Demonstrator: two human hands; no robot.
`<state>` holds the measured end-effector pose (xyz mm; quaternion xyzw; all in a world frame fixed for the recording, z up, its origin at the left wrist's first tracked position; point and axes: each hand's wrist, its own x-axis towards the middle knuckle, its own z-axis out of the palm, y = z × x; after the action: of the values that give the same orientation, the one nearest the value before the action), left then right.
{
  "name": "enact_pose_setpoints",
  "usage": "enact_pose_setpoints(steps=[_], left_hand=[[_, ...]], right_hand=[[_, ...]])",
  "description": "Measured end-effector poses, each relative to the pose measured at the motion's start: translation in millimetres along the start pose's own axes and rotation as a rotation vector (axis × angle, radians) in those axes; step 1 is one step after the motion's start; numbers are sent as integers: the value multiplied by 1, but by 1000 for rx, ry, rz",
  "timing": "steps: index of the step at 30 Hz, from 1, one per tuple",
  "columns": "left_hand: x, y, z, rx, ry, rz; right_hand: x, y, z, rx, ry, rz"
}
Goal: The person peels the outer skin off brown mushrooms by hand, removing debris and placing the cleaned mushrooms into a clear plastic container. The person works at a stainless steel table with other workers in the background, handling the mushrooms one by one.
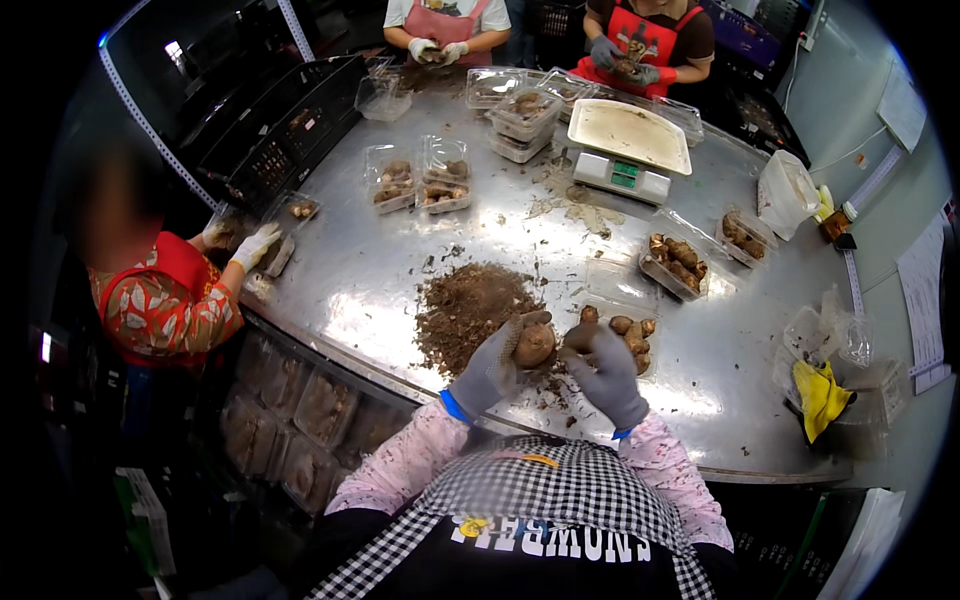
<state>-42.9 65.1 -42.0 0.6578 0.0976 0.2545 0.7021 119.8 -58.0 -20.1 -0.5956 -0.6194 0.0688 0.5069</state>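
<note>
My left hand, in a grey work glove, holds a round brown taro corm above the steel table. Close to its right side is my right hand, gloved alike. Its fingers are blurred and brownish at the tips, so I cannot tell whether something is between them. Just beyond my right hand lies an open clear plastic clamshell box, with several small taro corms in it. A heap of brown peelings and soil spreads on the table beyond my left hand.
A white digital scale with a tray stands farther back. Filled clamshells sit right and far left. A yellow glove hangs at the right edge. Co-workers with gloved hands stand at the left and far sides. Black crates line the left.
</note>
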Motion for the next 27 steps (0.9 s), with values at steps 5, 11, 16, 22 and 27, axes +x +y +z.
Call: enact_pose_setpoints(steps=[5, 11, 16, 22, 27], left_hand=[[-3, -37, -13, -79, -24, -86], [-8, -51, -25, -747, -169, -704], [-4, -7, -10, 13, 28, -487], [18, 14, 7, 1052, 278, 175], [17, -34, -8, 1075, 249, 385]], right_hand=[[19, -26, 2, -148, -453, 323], [11, -20, 30, -243, -258, -273], [1, -23, 53, -245, -45, -163], [-9, 5, 74, 98, 39, 492], [-8, 11, 73, 368, -46, 790]])
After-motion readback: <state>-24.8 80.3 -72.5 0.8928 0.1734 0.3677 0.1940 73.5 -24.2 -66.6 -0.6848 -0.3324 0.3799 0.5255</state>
